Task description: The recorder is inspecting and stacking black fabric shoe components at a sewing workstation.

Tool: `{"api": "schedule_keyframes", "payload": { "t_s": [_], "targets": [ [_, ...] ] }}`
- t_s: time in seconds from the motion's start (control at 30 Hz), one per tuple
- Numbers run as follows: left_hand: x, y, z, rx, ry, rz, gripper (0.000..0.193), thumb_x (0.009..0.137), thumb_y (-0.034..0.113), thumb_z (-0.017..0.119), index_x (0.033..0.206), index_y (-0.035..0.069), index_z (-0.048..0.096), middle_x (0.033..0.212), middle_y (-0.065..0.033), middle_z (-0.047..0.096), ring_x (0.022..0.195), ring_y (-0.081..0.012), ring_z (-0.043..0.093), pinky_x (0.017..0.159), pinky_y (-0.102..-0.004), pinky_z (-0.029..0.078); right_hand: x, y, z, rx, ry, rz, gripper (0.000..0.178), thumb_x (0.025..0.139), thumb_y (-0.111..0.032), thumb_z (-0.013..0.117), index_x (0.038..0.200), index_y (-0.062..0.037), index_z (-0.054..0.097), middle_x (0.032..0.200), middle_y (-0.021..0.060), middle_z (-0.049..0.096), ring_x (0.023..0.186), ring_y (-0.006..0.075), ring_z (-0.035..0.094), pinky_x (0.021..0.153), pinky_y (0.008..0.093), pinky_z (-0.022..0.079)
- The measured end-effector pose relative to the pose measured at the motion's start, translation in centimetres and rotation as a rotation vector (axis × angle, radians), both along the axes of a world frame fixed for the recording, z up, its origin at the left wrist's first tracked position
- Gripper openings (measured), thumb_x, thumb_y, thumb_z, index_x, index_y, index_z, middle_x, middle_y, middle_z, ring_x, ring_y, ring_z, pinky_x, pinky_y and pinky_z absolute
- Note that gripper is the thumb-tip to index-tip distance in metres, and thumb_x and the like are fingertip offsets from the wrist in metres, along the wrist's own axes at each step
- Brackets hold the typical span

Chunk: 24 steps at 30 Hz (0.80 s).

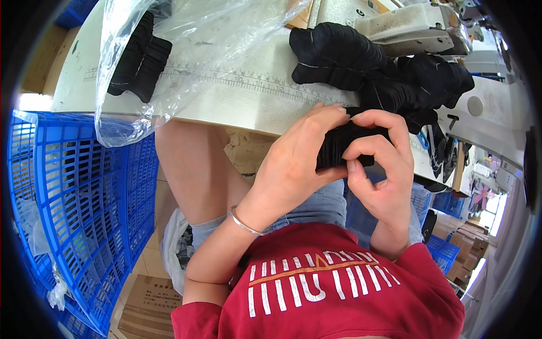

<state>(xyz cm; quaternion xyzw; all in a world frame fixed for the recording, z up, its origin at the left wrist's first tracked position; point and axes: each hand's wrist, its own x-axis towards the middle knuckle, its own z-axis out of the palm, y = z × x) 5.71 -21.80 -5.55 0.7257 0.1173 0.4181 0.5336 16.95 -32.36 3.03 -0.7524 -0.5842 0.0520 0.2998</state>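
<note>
Between my hands, at the front edge of the white table [186, 104], is a bundle of black layered fabric pieces [333, 148]. My left hand [296, 152] is wrapped round its left side, thumb below and fingers over the top. On the other side my right hand [384, 161] curls its fingers and thumb against the bundle, pinching at its edge. Just beyond, more bundles of black fabric pieces [339, 53] lie heaped on the table. Part of the held bundle is hidden behind my fingers.
A clear plastic bag [226, 45] with another black fabric bundle [141, 59] lies at the table's left. Blue plastic crates [96, 209] stand left of my legs, near a cardboard box [147, 305] on the floor. Behind the heap is a sewing machine [403, 28].
</note>
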Motion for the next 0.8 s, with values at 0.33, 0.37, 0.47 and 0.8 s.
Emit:
{"api": "schedule_keyframes", "payload": {
  "t_s": [0.33,0.37,0.47,0.8],
  "targets": [
    [-0.17,0.04,0.17,0.056,0.071,0.02,0.067,0.066,0.013,0.09,0.126,0.006,0.06,0.129,-0.0061,0.063,0.116,-0.0277,0.064,0.092,-0.0377,0.055,-0.24,0.23,0.26,0.009,-0.005,0.004,0.025,0.063,-0.005,0.078,0.084,-0.0092,0.065,0.115,0.0087,0.059,0.1,0.0292,0.056,0.081,0.0388,0.048],
    [-0.2,0.06,0.28,0.056,0.071,0.021,0.067,0.066,0.013,0.09,0.126,0.006,0.06,0.129,-0.0061,0.063,0.116,-0.0277,0.064,0.092,-0.0377,0.055,-0.24,0.22,0.25,0.005,-0.011,0.0,0.026,0.062,-0.005,0.078,0.084,-0.0094,0.064,0.114,0.0086,0.059,0.1,0.0292,0.056,0.081,0.0388,0.048],
    [-0.09,0.01,0.24,-0.021,0.075,0.0,0.063,0.066,0.014,0.09,0.123,0.006,0.064,0.131,-0.0058,0.061,0.115,-0.0275,0.064,0.091,-0.0381,0.055,-0.39,0.33,0.13,0.0,-0.022,-0.008,0.028,0.061,-0.005,0.078,0.083,-0.0099,0.063,0.113,0.0081,0.06,0.099,0.029,0.056,0.08,0.0389,0.048],
    [0.4,-0.27,0.07,0.035,-0.002,0.014,0.066,0.067,0.011,0.087,0.125,0.001,0.055,0.118,-0.017,0.066,0.112,-0.0387,0.064,0.094,-0.0443,0.053,-0.23,0.42,0.16,0.004,-0.094,0.009,0.033,0.06,-0.01,0.083,0.083,-0.011,0.06,0.109,0.0068,0.06,0.098,0.0302,0.056,0.082,0.0409,0.045]
  ]
}}
